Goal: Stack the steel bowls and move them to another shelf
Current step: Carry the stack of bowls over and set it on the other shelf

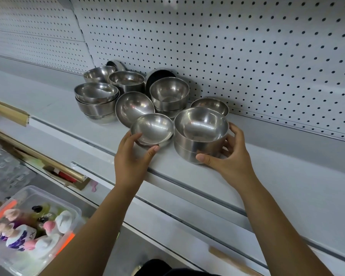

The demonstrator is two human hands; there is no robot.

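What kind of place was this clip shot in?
Most likely a shop aisle: white metal shelf backed by pegboard, many loose steel bowls on it, and a clear tub of small trinkets on the level below.

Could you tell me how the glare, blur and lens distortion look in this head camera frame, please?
Head view: glare streaks the steel bowls, strongest in the stack held by the right hand; head view, the pegboard and shelf edge bow from the wide lens; head view, the plastic box at lower left is blurred, the left hand and its bowl sharp.
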